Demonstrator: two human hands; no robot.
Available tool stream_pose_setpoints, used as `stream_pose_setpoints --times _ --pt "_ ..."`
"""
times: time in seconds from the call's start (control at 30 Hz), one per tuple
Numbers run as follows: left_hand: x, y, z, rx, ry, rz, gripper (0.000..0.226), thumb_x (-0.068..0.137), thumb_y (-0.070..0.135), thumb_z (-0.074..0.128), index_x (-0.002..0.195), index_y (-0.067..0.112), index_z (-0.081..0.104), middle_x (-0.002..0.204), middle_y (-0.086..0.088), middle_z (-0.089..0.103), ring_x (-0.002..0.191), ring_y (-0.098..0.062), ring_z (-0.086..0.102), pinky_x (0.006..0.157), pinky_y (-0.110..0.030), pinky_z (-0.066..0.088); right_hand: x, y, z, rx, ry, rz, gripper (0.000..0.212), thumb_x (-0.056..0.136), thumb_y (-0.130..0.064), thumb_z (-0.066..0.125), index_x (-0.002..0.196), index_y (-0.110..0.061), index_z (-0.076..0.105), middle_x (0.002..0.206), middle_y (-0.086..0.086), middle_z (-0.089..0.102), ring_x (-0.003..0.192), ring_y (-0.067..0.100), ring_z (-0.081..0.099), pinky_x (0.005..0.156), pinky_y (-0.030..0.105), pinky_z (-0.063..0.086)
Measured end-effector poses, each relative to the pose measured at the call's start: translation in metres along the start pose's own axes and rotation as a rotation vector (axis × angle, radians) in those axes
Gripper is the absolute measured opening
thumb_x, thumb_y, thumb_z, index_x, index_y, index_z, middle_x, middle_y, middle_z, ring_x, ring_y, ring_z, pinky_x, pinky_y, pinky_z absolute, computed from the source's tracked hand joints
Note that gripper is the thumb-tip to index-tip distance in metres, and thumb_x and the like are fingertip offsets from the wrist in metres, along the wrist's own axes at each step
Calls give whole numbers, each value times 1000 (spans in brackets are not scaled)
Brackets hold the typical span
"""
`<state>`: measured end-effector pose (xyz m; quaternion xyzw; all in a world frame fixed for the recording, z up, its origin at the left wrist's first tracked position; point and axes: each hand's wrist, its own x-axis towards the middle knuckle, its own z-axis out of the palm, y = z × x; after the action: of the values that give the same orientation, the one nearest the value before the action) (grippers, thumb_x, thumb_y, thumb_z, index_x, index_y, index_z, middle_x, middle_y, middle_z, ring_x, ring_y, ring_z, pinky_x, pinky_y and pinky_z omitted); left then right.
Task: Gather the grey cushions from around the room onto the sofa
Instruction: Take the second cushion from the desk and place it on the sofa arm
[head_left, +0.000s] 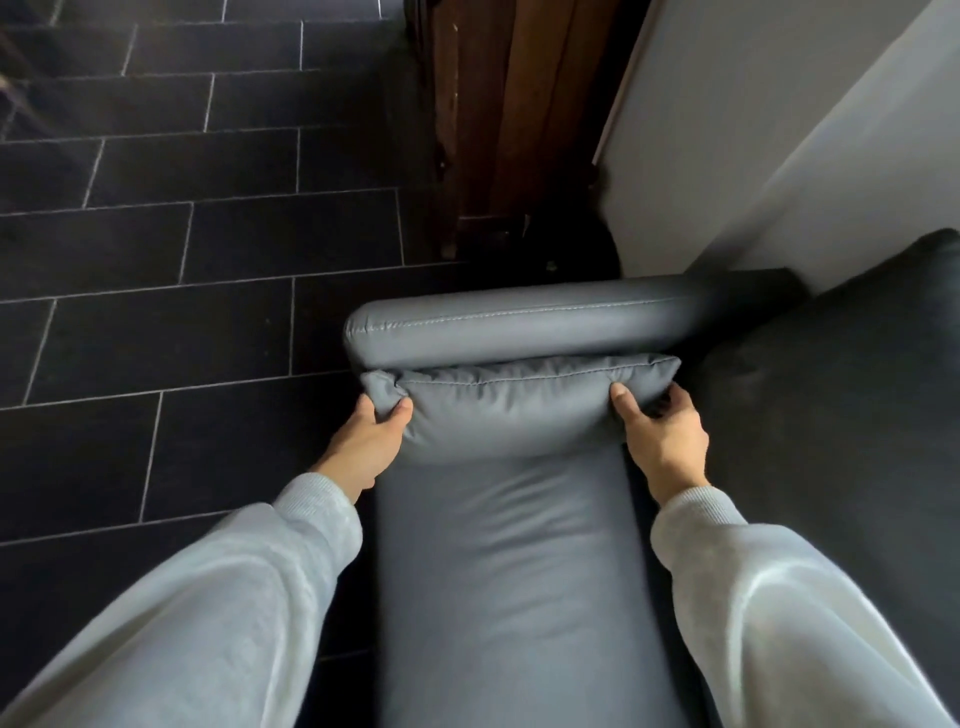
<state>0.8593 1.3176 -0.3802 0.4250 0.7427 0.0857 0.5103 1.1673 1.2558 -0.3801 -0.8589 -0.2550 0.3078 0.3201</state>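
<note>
A grey cushion (511, 410) stands on the sofa seat (509, 571), its top seam leaning against the padded armrest (519, 325). My left hand (366, 444) grips the cushion's left corner, thumb on the front. At the right corner, my right hand (662, 441) holds the cushion with its fingers tucked behind it. Both arms wear pale grey sleeves.
Dark tiled floor (182, 260) spreads to the left of the sofa. A dark back cushion (841, 415) fills the right side. Beyond the armrest stand a brown wooden piece of furniture (509, 114) and a white wall (753, 130).
</note>
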Motion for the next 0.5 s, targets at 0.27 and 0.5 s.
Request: stream_pose_setpoints --times 0.27,0.5 --pt "-64 45 -75 415 -18 69 98 93 68 49 163 18 3 168 -12 21 153 -30 23 118 -41 25 -61 -65 -20 -189 -206 26 109 99 -46 71 170 -5 0 175 27 14 162 41 17 127 37 15" --pt "-139 105 -211 537 165 223 87 96 67 42 163 25 4 170 -7 12 154 -32 18 119 -51 24 -125 -219 -17 -443 -317 -143 97 103 -56 58 171 -8 9 172 33 13 160 48 19 130 47 18"
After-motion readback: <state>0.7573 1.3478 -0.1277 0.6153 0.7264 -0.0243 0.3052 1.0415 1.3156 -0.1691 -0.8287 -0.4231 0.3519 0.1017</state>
